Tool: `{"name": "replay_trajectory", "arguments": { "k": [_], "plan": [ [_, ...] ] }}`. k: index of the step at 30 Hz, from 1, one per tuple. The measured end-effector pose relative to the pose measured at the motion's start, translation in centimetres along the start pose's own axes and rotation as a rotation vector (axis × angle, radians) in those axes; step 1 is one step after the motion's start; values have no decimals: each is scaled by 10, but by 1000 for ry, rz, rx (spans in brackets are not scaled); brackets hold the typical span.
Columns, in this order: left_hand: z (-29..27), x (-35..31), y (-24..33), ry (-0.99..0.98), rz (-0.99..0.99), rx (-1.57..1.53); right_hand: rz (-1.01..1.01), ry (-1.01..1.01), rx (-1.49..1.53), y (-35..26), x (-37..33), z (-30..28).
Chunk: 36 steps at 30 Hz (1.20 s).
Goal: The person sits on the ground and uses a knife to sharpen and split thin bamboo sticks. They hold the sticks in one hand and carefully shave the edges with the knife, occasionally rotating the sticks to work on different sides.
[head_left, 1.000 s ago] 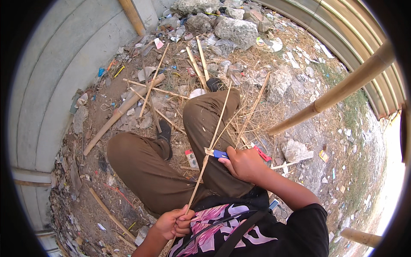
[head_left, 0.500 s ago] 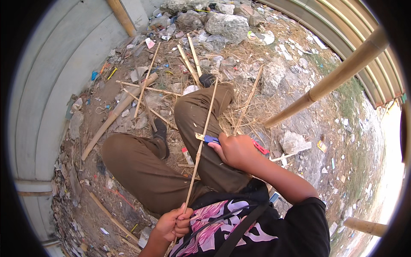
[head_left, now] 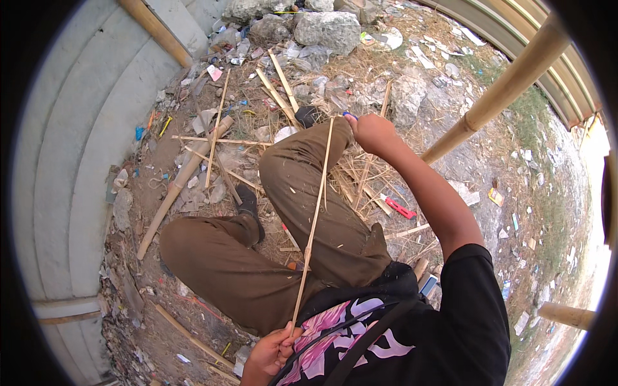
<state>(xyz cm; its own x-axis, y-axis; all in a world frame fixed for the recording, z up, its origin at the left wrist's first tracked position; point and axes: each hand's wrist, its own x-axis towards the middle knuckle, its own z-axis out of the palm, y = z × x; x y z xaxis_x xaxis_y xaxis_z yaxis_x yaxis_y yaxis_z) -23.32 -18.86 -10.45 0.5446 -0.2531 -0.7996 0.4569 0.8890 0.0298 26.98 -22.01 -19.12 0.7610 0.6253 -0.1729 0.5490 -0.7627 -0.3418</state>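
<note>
My left hand is closed around the near end of a thin bamboo strip, close to my shirt. The strip slants up over my bent right leg, its far end by the knee. A thin sliver appears to hang alongside its upper part. My right hand grips a blue utility knife just past that far end, mostly hidden by the fingers. Whether its blade touches the strip I cannot tell. Pale shavings are scattered on my brown trousers.
A red tool lies on the ground right of my leg. Several bamboo strips and a thicker bamboo pole lie to the left. A bamboo post leans at right. Rocks, litter and a grey wall surround me.
My right hand has moved forward with the utility knife, from the strip's middle to beyond its far end. A thin sliver now shows beside the strip. My left hand keeps its grip.
</note>
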Motion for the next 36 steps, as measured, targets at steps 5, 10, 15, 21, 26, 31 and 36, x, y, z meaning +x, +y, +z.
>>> {"name": "replay_trajectory", "arguments": {
  "k": [5, 10, 15, 21, 26, 31, 36],
  "plan": [
    [16, -9, 14, 33, 120, 90, -38, 80, 376, 38, 4, 18],
    [52, 4, 30, 142, 353, 399, -49, 19, 604, 18, -82, 20],
    [54, 21, 41, 109, 314, 478, -213, 13, 403, -23, -168, -16],
    [52, 25, 31, 146, 379, 502, -490, 46, 24, -44, -189, -6],
    [48, 19, 30, 182, 315, 516, -585, 74, -48, -46, -190, 0],
    [53, 18, 21, 288, 481, 704, -587, 58, -35, -48, -190, -4],
    [63, 18, 13, 519, 759, 1205, -633, 98, -76, -55, -199, -8]
  ]
}}
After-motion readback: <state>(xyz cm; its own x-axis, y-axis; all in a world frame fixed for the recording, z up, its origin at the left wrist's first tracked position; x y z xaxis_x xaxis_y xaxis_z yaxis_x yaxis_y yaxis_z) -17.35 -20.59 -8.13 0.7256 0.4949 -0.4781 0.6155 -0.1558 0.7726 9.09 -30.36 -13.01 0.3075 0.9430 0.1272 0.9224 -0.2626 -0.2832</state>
